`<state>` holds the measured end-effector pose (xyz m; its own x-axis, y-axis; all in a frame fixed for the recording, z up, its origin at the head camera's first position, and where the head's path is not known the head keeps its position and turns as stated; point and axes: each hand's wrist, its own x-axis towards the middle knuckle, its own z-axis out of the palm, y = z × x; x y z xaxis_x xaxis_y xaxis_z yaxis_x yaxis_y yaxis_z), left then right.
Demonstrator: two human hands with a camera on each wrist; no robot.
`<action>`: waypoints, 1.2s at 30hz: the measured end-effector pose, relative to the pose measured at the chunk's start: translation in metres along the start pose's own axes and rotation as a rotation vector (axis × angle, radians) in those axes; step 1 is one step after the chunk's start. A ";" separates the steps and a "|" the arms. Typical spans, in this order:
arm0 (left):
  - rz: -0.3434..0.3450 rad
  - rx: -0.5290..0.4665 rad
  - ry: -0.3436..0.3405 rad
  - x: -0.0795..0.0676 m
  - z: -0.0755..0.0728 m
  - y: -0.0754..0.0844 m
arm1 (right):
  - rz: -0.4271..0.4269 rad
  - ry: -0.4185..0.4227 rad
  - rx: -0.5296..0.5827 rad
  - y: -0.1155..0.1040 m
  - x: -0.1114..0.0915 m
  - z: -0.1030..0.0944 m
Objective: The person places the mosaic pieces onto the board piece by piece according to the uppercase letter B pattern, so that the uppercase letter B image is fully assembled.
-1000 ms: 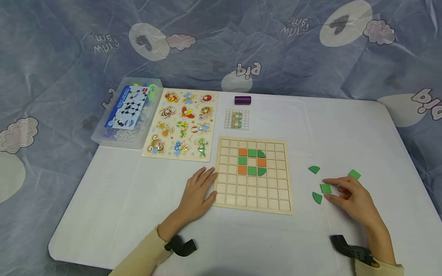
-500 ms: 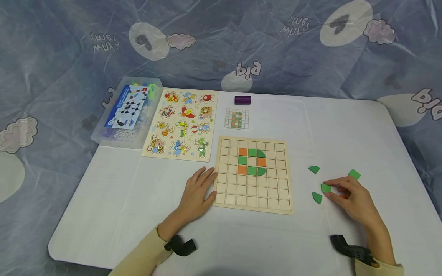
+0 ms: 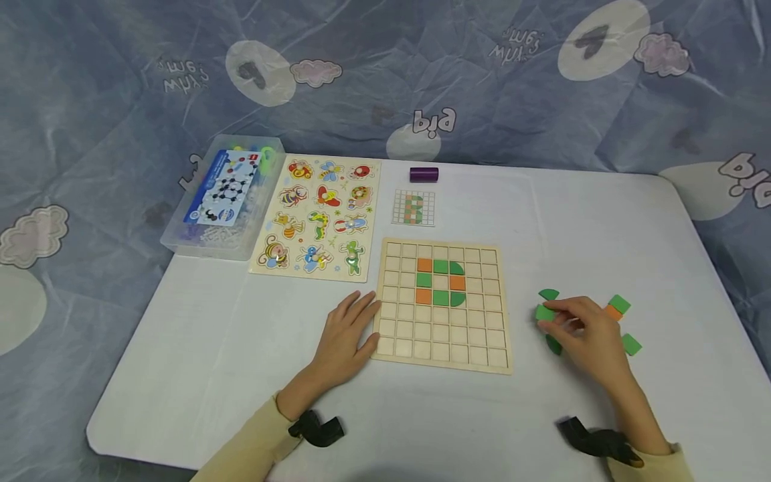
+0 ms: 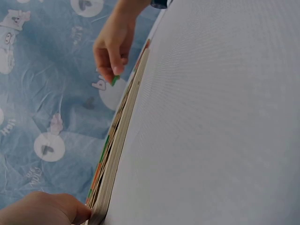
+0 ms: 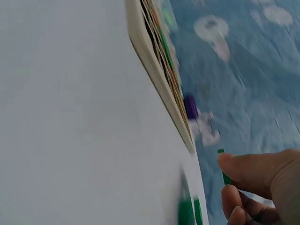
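My right hand (image 3: 593, 338) pinches a green square tile (image 3: 545, 312) between thumb and fingers, lifted off the table; the right wrist view shows the same tile (image 5: 225, 174) edge-on. Beneath and beside it lie two green quarter-circle tiles (image 3: 549, 294), one partly covered by the hand. My left hand (image 3: 345, 336) rests with fingers spread at the left edge of the wooden grid board (image 3: 442, 341), its fingertips touching the rim. Set in the board's upper middle are orange squares (image 3: 424, 266), green squares (image 3: 440, 298) and two green quarter-circles (image 3: 457, 299), around one bare cell.
Right of the hand lie two green squares (image 3: 631, 345) and an orange one (image 3: 613, 312). Behind the board are a small printed pattern card (image 3: 413, 208) and a purple cylinder (image 3: 424, 175). An insect puzzle board (image 3: 307, 227) and a clear plastic box (image 3: 241, 241) stand at the back left.
The right hand has taken up a green square and moved left with it, toward the board. Another green square and an orange one behind the hand are now uncovered. The left hand stays still.
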<state>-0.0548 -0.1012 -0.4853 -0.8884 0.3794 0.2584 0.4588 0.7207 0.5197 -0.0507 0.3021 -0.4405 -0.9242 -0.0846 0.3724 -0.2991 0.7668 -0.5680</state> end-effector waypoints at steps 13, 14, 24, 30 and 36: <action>0.002 -0.007 0.003 0.001 0.000 0.000 | -0.172 -0.225 0.159 -0.085 0.038 0.069; 0.004 -0.006 0.003 0.001 0.000 0.000 | -0.176 -0.240 0.166 -0.090 0.041 0.073; 0.015 0.007 0.008 0.002 0.000 -0.001 | -0.125 -0.403 0.122 -0.113 0.053 0.099; 0.016 0.011 0.011 0.000 0.001 -0.001 | -0.083 -0.446 0.101 -0.114 0.053 0.105; 0.019 0.011 0.019 -0.001 0.001 -0.001 | -0.101 -0.429 0.102 -0.112 0.052 0.108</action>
<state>-0.0545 -0.1013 -0.4865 -0.8796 0.3820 0.2837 0.4757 0.7197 0.5058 -0.0907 0.1431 -0.4369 -0.8977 -0.4283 0.1033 -0.3944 0.6767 -0.6217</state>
